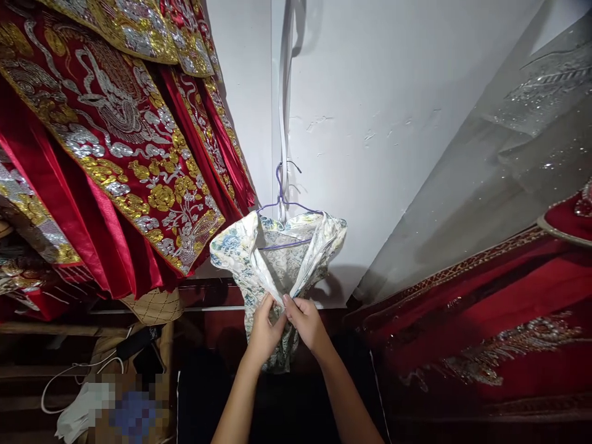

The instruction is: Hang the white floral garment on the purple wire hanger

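Note:
A short-sleeved floral dress (235, 253), white with blue and yellow flowers, hangs on a thin purple wire hanger (298, 206) against the wall. Its front is parted in a V, showing the inner back and the hanger's lower bar. At the bottom of the V, my left hand (264, 333) pinches the left front edge. My right hand (305, 320) grips the right edge right beside it, thumb and fingers closed on the cloth. The two hands nearly touch. Whatever fastening lies between the fingertips is hidden. Below my hands the lower part of the dress hangs in shadow.
Red garments with gold and silver embroidery (161, 166) hang close on the left. More red embroidered cloth (485, 333) and a sheer sparkling fabric (522, 154) are on the right. A white strip (281, 92) runs down the wall. At lower left, a white cable (46, 388) lies beside a phone (148, 359).

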Motion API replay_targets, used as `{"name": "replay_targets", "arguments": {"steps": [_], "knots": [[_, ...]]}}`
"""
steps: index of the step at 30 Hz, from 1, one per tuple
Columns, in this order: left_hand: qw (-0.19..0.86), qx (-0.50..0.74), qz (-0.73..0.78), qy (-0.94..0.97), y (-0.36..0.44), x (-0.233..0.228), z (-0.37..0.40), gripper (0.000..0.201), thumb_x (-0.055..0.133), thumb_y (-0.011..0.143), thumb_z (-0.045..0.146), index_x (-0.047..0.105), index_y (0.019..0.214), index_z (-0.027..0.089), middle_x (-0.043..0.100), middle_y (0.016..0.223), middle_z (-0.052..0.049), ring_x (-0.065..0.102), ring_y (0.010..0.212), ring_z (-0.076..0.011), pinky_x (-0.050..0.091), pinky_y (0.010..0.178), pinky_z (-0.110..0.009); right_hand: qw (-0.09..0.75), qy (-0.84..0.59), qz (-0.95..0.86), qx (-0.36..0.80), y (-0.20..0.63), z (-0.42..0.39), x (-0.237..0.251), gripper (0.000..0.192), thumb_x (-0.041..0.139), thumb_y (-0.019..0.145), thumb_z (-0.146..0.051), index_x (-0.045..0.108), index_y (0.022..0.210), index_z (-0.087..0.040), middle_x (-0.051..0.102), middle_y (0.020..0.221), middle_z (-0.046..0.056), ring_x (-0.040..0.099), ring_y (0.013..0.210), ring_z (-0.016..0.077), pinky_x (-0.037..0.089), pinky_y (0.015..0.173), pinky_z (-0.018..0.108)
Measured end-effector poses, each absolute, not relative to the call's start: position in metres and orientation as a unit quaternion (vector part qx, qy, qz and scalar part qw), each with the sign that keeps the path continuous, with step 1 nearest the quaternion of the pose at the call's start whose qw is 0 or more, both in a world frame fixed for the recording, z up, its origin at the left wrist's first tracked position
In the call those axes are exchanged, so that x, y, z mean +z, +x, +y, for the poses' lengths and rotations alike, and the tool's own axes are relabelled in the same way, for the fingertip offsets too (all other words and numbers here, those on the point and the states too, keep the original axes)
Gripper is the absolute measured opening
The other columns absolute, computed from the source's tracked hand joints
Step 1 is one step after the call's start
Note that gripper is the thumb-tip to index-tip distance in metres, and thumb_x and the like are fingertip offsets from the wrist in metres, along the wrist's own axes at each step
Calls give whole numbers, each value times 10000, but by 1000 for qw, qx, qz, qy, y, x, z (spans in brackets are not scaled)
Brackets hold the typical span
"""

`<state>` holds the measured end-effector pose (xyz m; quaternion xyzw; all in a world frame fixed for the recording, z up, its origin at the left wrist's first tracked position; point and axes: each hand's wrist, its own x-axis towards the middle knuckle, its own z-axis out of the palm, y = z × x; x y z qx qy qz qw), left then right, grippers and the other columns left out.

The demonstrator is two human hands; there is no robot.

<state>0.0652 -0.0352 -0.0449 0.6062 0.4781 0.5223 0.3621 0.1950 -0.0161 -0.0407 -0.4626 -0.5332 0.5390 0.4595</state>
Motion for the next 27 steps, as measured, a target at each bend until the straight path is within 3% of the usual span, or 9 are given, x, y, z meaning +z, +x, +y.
{"name": "replay_targets", "arguments": {"steps": [3,5,12,17,19,21,24,25,27], "knots": [[337,520,489,615,75,-53,-35,122,504,939,255,599,971,185,649,945,-75,598,917,-216,448,843,-310,421,-435,-528,595,201,-21,-31,489,541,867,-626,602,665,-186,476,485,-9,383,464,127,258,484,290],[316,512,489,632,78,-54,-36,120,472,957,249,574,927,191,625,889,-60,580,857,-199,443,801,-295,406,-431,-503,630,206,-18,-19,456,563,849,-604,610,681,-183,471,467,-19,356,431,113,235,456,274],[253,459,497,691,76,-77,-21,144,415,965,212,478,836,206,538,866,-46,527,825,-182,416,763,-281,469,-455,-502,566,215,57,76,317,650,787,-437,599,630,-166,413,416,-55,281,368,66,180,388,232],[231,420,507,716,66,-81,0,121,438,931,188,478,818,205,530,832,-38,518,780,-183,410,722,-284,500,-386,-533,563,199,86,135,233,651,807,-335,615,684,-140,477,483,-37,345,392,50,195,370,191],[239,419,490,726,62,-63,7,81,480,919,198,505,841,203,542,820,-32,525,773,-180,420,725,-291,513,-375,-532,559,196,82,141,237,636,826,-335,607,688,-143,487,486,-34,359,390,50,207,363,182],[241,452,461,725,58,-30,14,73,531,915,225,542,985,206,572,869,-37,550,809,-182,443,761,-308,524,-369,-522,563,196,75,139,251,626,841,-351,595,689,-153,489,486,-38,368,387,52,220,362,176],[211,553,411,693,55,38,29,440,530,950,275,387,1364,235,592,1087,-87,587,913,-183,473,832,-331,525,-368,-533,553,198,67,132,269,623,849,-368,599,685,-156,497,477,-36,380,388,56,249,375,175],[186,572,396,694,54,60,35,428,503,967,279,388,1378,236,593,1114,-94,591,944,-183,470,853,-332,522,-370,-541,546,199,65,131,276,617,851,-374,603,682,-156,499,471,-34,382,388,58,252,379,178],[140,555,381,726,52,96,47,273,468,987,286,526,1246,222,622,1072,-80,596,960,-186,459,866,-326,517,-374,-556,533,199,64,130,295,603,854,-394,605,675,-160,504,460,-29,380,384,64,247,383,188]]}}
